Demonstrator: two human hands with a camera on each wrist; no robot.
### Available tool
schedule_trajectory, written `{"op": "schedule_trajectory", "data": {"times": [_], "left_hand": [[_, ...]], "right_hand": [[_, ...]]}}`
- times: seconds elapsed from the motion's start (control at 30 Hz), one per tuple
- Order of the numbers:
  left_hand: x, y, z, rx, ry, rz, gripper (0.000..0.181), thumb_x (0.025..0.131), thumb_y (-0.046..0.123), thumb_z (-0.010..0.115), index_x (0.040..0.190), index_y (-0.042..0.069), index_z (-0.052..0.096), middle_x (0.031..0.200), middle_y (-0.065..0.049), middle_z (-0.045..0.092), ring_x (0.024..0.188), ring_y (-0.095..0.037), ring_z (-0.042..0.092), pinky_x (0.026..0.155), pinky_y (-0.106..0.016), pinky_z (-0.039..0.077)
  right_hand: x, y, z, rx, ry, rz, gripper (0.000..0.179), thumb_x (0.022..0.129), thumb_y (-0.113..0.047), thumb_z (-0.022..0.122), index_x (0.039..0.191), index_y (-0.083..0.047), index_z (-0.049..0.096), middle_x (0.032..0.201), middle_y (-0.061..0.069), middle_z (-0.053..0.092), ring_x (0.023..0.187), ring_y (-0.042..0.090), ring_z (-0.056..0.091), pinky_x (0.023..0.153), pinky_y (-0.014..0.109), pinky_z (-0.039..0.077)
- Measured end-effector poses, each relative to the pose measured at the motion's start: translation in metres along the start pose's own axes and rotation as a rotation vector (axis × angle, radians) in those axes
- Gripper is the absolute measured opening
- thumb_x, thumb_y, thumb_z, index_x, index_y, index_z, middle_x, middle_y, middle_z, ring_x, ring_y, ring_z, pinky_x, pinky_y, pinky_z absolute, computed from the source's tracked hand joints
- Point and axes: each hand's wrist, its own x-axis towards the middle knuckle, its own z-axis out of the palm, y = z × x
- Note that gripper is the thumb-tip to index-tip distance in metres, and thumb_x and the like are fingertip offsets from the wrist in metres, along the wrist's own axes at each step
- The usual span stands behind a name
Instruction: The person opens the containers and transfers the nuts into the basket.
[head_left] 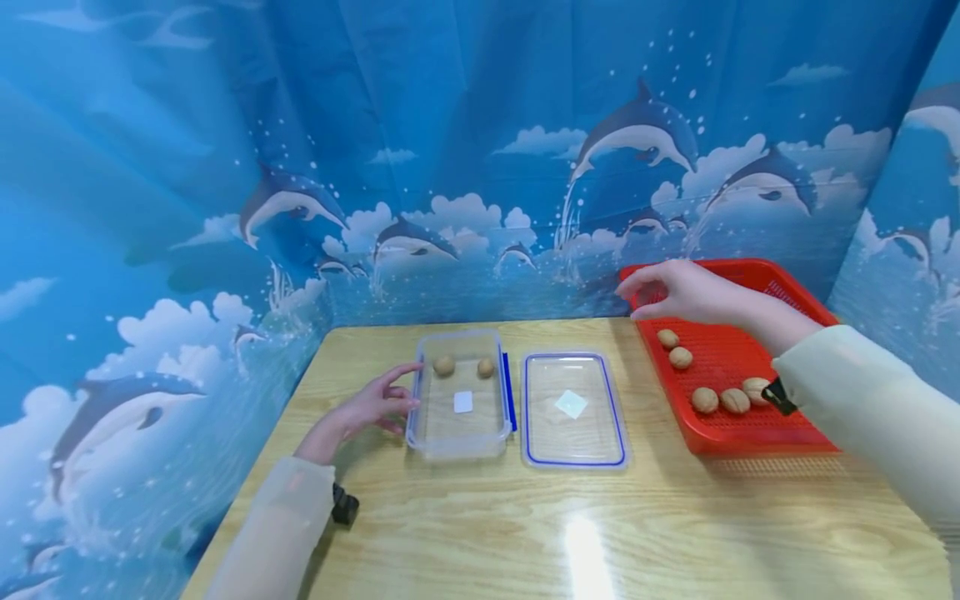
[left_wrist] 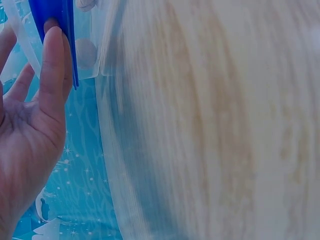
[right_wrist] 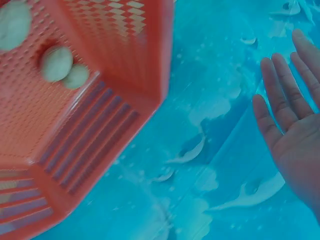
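Observation:
My left hand [head_left: 378,402] is at the left side of a clear plastic container [head_left: 457,446], its loosely bent fingers touching the rim and wall. In the left wrist view, fingertips lie against a blue latch flap [left_wrist: 55,12] of that container. Two walnuts [head_left: 444,366] sit at its far end, with a white square label [head_left: 462,402] nearer the middle. Over the far left corner of a red basket [head_left: 731,442], my right hand [head_left: 686,290] hovers with relaxed fingers and holds nothing. Several walnuts [head_left: 735,401] lie in the basket, along its left and near sides.
A clear lid [head_left: 573,437] with a blue seal lies between the container and basket, a pale square [head_left: 572,404] on it. All stand on a wood-grain table [head_left: 480,525]. A blue dolphin-print curtain [head_left: 450,100] hangs behind and at both sides.

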Motion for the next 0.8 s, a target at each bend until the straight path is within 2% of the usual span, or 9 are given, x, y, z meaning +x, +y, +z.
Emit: {"op": "schedule_trajectory", "data": {"times": [0.37,0.63,0.8], "left_hand": [[-0.001,-0.001,0.000,-0.009,0.006,-0.002,0.072,0.096,0.014,0.063,0.155,0.013,0.020,0.098,-0.010,0.061,0.086,-0.022,0.065,0.068,-0.040,0.058],[-0.001,0.001,0.002,-0.013,0.012,-0.014,0.071,0.097,0.011,0.061,0.155,0.016,0.021,0.095,-0.010,0.060,0.084,-0.023,0.065,0.068,-0.040,0.058],[-0.001,0.003,0.002,-0.002,0.014,-0.021,0.071,0.097,0.013,0.061,0.155,0.016,0.021,0.097,-0.010,0.060,0.086,-0.023,0.065,0.068,-0.040,0.058]], "right_hand": [[0.050,-0.038,0.025,0.041,-0.084,-0.175,0.041,0.086,-0.010,0.076,0.125,-0.006,0.064,0.121,0.011,0.064,0.096,0.020,0.063,0.082,0.038,0.054],[0.079,-0.061,0.046,0.076,-0.123,-0.230,0.042,0.086,-0.010,0.075,0.126,-0.004,0.063,0.121,0.010,0.064,0.096,0.020,0.063,0.085,0.037,0.053],[0.098,-0.067,0.062,0.084,-0.141,-0.229,0.041,0.088,-0.013,0.074,0.127,-0.005,0.063,0.123,0.009,0.063,0.099,0.020,0.062,0.086,0.035,0.052]]}}
